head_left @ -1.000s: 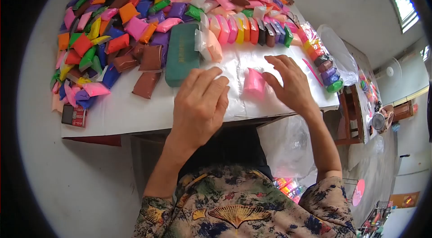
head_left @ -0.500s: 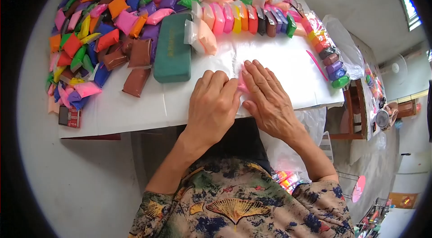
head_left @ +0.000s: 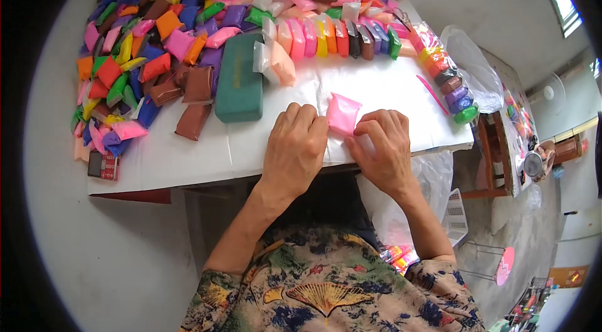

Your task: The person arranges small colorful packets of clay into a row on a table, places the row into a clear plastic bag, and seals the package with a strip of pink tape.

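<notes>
A small pink packet point(head_left: 343, 114) in clear wrap stands near the front edge of the white table point(head_left: 188, 156). My left hand point(head_left: 295, 147) and my right hand point(head_left: 382, 144) pinch it from either side, fingertips on its lower corners. Just behind it lies a row of coloured packets point(head_left: 332, 38) standing on edge, with a peach packet point(head_left: 281, 62) leaning at the row's left end.
A dark green case point(head_left: 239, 77) lies left of my hands. A big heap of coloured packets point(head_left: 163, 31) covers the table's far left. A filled strip of packets point(head_left: 445, 78) and a pink stick point(head_left: 431, 93) lie at right. A small red box point(head_left: 103, 164) sits front left.
A second ago my hands lay apart beside the flat pink packet. They then pressed together over it. Now both pinch it and it stands upright between them.
</notes>
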Tool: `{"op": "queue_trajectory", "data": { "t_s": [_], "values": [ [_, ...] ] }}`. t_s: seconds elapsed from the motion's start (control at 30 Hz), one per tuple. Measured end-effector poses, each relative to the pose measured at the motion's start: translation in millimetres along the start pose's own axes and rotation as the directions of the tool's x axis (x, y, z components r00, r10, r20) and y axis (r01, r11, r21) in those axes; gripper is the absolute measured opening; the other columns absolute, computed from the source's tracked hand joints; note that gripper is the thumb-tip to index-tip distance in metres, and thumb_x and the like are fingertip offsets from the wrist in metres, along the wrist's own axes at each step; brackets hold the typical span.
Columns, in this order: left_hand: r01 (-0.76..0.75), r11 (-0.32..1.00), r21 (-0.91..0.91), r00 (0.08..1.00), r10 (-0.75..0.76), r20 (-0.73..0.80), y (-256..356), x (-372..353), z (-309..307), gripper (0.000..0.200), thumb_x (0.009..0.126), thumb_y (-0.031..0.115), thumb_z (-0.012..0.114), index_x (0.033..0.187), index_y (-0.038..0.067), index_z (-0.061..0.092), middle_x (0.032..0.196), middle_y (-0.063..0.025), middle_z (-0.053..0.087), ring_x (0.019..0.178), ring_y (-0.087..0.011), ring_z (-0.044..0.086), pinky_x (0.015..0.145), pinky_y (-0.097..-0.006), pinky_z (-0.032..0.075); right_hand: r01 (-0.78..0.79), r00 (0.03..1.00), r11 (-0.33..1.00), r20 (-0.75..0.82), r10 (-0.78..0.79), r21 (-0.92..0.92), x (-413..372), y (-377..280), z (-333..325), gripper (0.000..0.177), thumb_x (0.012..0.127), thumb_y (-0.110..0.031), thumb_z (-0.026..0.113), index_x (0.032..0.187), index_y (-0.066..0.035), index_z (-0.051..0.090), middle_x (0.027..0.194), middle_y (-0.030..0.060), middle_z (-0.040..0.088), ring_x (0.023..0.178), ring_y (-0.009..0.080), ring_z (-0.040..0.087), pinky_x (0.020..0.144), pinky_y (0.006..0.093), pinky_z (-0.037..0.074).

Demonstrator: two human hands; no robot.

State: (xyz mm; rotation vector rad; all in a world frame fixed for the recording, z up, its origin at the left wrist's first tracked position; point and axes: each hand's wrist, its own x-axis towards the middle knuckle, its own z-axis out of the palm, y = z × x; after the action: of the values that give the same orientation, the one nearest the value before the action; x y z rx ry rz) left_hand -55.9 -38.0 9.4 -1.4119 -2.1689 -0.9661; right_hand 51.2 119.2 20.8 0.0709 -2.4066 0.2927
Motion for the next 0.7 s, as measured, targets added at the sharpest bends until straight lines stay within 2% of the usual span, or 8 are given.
{"op": "queue_trajectory", "data": {
  "t_s": [0.13, 0.23, 0.33, 0.43, 0.47, 0.57, 0.6, 0.7],
  "values": [
    [-0.049, 0.998, 0.045, 0.999, 0.049, -0.007, 0.2, 0.8, -0.5, 0.009, 0.082, 0.003, 0.066, 0.089, 0.001, 0.060, 0.086, -0.0115, 0.051, 0.084, -0.0306, 0.052, 0.076, -0.0415, 0.044, 0.023, 1.000, 0.999, -0.017, -0.023, -0.026, -3.0, 2.5, 12.3, 0.019, 0.073, -0.006, 0.070, 0.086, -0.006, 0.055, 0.088, 0.0077, 0.055, 0.085, 0.0273, 0.055, 0.086, 0.0432, 0.039],
    [-0.081, 0.984, 0.159, 0.996, 0.083, -0.008, 4.6, 1.6, 1.1, 0.013, 0.069, 0.002, 0.063, 0.078, 0.003, 0.054, 0.084, -0.0115, 0.049, 0.085, -0.0281, 0.051, 0.073, -0.0386, 0.045, -0.022, 1.000, 0.998, -0.012, 0.021, -0.058, -4.0, -4.6, 14.1, 0.019, 0.071, -0.003, 0.067, 0.085, -0.006, 0.055, 0.087, 0.0083, 0.055, 0.084, 0.0277, 0.055, 0.085, 0.0417, 0.040],
    [-0.073, 0.985, 0.158, 0.996, 0.079, -0.031, 6.8, 1.0, 0.7, 0.013, 0.069, 0.001, 0.062, 0.078, 0.004, 0.052, 0.081, -0.0109, 0.046, 0.081, -0.0275, 0.050, 0.071, -0.0371, 0.044, -0.099, 0.995, 0.987, 0.005, 0.100, -0.128, -2.7, -13.5, 11.8, 0.017, 0.075, -0.005, 0.069, 0.085, -0.005, 0.055, 0.086, 0.0093, 0.055, 0.082, 0.0281, 0.055, 0.077, 0.0394, 0.044],
    [-0.058, 0.980, 0.188, 0.994, 0.074, -0.077, 4.6, -3.6, 1.6, 0.013, 0.072, 0.001, 0.061, 0.082, 0.002, 0.053, 0.086, -0.0132, 0.050, 0.080, -0.0286, 0.052, 0.071, -0.0374, 0.046, -0.318, 0.946, 0.933, 0.119, 0.301, 0.169, 3.0, -18.8, 2.5, 0.019, 0.081, -0.011, 0.072, 0.086, -0.002, 0.056, 0.085, 0.0106, 0.057, 0.075, 0.0275, 0.056, 0.068, 0.0386, 0.047],
    [-0.077, 0.983, 0.169, 0.989, 0.096, -0.109, 4.6, -4.2, 2.1, 0.014, 0.074, 0.000, 0.063, 0.085, 0.000, 0.055, 0.092, -0.0150, 0.053, 0.081, -0.0301, 0.054, 0.072, -0.0387, 0.047, -0.425, 0.903, 0.861, 0.195, 0.382, 0.280, 9.2, -20.4, -4.7, 0.029, 0.088, -0.021, 0.074, 0.097, 0.003, 0.060, 0.083, 0.0112, 0.064, 0.066, 0.0223, 0.059, 0.062, 0.0360, 0.048],
    [-0.138, 0.978, 0.155, 0.974, 0.163, -0.159, 4.5, -4.6, 0.8, 0.018, 0.078, 0.000, 0.064, 0.095, -0.005, 0.058, 0.106, -0.0211, 0.059, 0.087, -0.0333, 0.060, 0.077, -0.0407, 0.051, -0.608, 0.794, 0.662, 0.340, 0.503, 0.438, 28.7, -18.9, -12.2, 0.039, 0.091, -0.027, 0.073, 0.113, 0.003, 0.062, 0.081, 0.0119, 0.069, 0.063, 0.0166, 0.061, 0.063, 0.0325, 0.049],
    [-0.164, 0.970, 0.179, 0.970, 0.192, -0.148, 4.5, -4.0, -1.2, 0.020, 0.078, 0.001, 0.063, 0.096, -0.006, 0.058, 0.109, -0.0235, 0.059, 0.090, -0.0336, 0.061, 0.081, -0.0401, 0.053, -0.576, 0.817, 0.665, 0.301, 0.492, 0.476, 31.9, -14.8, -6.1, 0.039, 0.092, -0.028, 0.072, 0.117, 0.002, 0.064, 0.079, 0.0113, 0.071, 0.063, 0.0126, 0.061, 0.062, 0.0295, 0.049],
    [-0.201, 0.961, 0.189, 0.966, 0.226, -0.124, 3.2, -2.4, -7.4, 0.024, 0.080, 0.002, 0.061, 0.101, -0.009, 0.059, 0.118, -0.0280, 0.058, 0.104, -0.0359, 0.064, 0.092, -0.0400, 0.054, -0.645, 0.761, 0.554, 0.502, 0.409, 0.526, 53.8, -2.9, -3.9, 0.034, 0.092, -0.027, 0.073, 0.107, 0.002, 0.068, 0.079, 0.0094, 0.070, 0.065, 0.0110, 0.059, 0.061, 0.0286, 0.048]
  ]
}}
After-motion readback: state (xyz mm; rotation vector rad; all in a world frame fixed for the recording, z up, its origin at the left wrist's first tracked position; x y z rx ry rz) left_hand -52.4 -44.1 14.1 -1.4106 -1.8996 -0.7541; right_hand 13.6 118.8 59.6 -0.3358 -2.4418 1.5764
